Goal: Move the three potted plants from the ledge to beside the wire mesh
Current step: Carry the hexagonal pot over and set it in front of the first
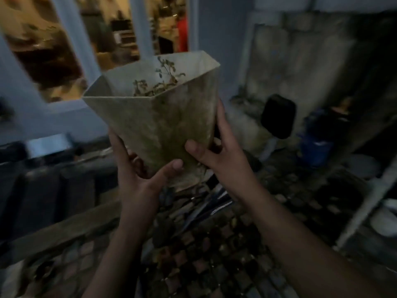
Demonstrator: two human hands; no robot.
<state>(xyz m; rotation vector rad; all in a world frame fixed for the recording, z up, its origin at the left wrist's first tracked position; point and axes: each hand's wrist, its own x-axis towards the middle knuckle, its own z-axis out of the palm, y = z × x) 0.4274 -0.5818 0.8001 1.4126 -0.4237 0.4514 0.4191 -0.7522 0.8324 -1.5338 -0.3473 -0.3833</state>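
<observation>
A pale, dirty, angular pot [159, 117] with a small wilted plant [160, 82] inside is held up in the air at the centre of the head view. My left hand [137, 164] grips its lower left side, thumb across the front near the base. My right hand [217, 151] grips the lower right side, thumb on the front and fingers behind. The pot tilts slightly towards me. Wire mesh [214, 244] spreads below my arms in the lower half of the view. No other potted plant can be made out in the blur.
A blue wall with barred windows [71, 61] rises behind the pot. A stained grey wall [300, 67] stands at the right, with a black object [278, 116] and a blue container [315, 143] before it. Dark shapes [53, 190] sit at the left.
</observation>
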